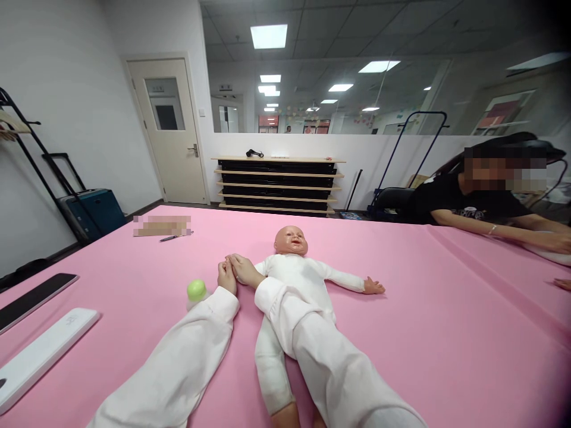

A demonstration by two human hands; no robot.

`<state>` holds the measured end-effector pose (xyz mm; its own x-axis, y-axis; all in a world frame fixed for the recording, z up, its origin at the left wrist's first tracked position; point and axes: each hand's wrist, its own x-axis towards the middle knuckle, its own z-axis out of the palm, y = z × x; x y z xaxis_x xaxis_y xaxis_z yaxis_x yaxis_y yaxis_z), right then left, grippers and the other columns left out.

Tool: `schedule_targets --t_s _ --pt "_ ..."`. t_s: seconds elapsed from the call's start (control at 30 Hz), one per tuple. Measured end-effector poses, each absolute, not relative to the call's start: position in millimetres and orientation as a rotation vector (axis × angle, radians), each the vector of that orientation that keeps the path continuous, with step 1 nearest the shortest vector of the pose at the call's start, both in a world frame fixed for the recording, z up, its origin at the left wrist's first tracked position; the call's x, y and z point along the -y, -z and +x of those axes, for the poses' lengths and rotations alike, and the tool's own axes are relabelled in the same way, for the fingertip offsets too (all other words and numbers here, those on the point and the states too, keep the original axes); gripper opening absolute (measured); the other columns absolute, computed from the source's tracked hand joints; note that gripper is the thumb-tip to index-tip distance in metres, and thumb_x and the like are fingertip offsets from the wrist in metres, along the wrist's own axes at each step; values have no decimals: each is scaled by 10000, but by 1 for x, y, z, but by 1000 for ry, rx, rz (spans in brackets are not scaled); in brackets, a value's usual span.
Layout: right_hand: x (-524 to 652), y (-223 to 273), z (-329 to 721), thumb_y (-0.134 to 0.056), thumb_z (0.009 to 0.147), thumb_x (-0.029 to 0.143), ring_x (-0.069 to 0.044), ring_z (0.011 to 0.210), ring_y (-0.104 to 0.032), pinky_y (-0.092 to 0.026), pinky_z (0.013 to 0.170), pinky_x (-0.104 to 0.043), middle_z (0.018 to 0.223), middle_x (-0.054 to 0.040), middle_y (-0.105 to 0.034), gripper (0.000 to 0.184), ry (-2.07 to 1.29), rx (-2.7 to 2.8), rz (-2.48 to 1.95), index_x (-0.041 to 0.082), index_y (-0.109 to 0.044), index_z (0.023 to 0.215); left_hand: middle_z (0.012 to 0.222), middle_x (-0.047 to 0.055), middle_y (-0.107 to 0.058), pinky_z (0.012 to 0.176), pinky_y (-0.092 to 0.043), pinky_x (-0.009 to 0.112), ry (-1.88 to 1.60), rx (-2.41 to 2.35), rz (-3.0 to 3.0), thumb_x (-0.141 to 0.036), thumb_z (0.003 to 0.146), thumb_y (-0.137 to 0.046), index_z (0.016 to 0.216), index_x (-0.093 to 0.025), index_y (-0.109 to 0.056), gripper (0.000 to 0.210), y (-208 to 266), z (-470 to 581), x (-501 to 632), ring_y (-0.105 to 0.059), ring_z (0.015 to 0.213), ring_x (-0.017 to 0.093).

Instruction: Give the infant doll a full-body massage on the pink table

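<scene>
The baby doll (298,279) lay on its back near the middle of the pink counter (446,333), head toward the far wall, one arm stretched out flat toward the seated person's side. It wore a white suit. Both of the wearer's hands met at the doll's other arm. The right hand (244,268) was closed around the doll's small hand, its white sleeve crossing the doll's body. The left hand (226,275) sat just beside it, touching the same spot; its grip appeared closed on the doll's hand too, though the fingers were too small in view to be sure. A bottle with a green cap (196,291) stood just beside the left sleeve. A white flat device (42,353) and a dark one (33,295) lay at the counter's left edge. Another person (482,205) leaned on the counter's far right.
</scene>
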<state>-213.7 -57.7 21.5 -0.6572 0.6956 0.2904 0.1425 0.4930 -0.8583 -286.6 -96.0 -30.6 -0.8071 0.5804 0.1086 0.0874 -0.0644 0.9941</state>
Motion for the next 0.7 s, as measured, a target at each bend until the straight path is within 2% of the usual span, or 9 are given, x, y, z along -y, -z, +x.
schedule_targets --t_s 0.1,0.2,0.3,0.37,0.5,0.6,0.7 --pt "64 -24 -215 -499 865 354 -193 1025 -522 -435 900 -406 1130 -79 -536 317 -1026 2188 -712 149 -533 1105 755 18 -590 751 -454 337 -1908 -1980 698 -372 864 -416 787 -219 -471 180 26 -289 99 -595 768 184" --pt "78 -31 -208 -490 855 291 -236 1077 -475 -337 975 -457 1107 -130 -543 288 -925 2238 -755 144 -551 1095 806 72 -591 842 -415 397 -1889 -2136 706 -317 846 -421 704 -204 -471 189 21 -291 104 -570 914 235" --pt "110 -44 -180 -489 834 272 -262 1016 -511 -365 932 -448 1047 -150 -571 283 -811 2440 -729 146 -590 1067 889 148 -584 941 -313 505 -1871 -2301 697 -295 812 -445 617 -198 -434 218 18 -290 108 -481 1086 317" --pt "140 -54 -147 -538 798 278 -268 1045 -517 -379 935 -429 1118 -149 -560 353 -806 2688 -547 159 -573 1128 942 187 -582 962 -254 558 -1856 -2375 688 -282 800 -448 608 -193 -434 212 17 -289 109 -436 1138 349" --pt "203 -62 -66 -555 790 431 -242 1258 -391 -183 1092 -463 1335 -113 -448 478 -1037 3005 -211 257 -509 1233 981 213 -592 974 -226 565 -1804 -2440 719 -239 794 -428 635 -178 -484 180 13 -286 110 -425 1164 353" --pt "231 -58 -25 -641 722 436 -268 1350 -238 -19 1101 -521 1428 -107 -328 603 -1009 3035 -270 277 -468 1277 1009 243 -589 975 -210 570 -1736 -2477 749 -230 792 -423 676 -155 -528 173 10 -285 112 -423 1166 372" --pt "241 -52 -13 -727 630 405 -278 1377 -150 49 1092 -529 1456 -96 -275 768 -984 3028 -262 281 -412 1319 1061 251 -576 988 -193 564 -1666 -2517 771 -221 782 -435 758 -134 -569 161 8 -284 114 -411 1179 378"
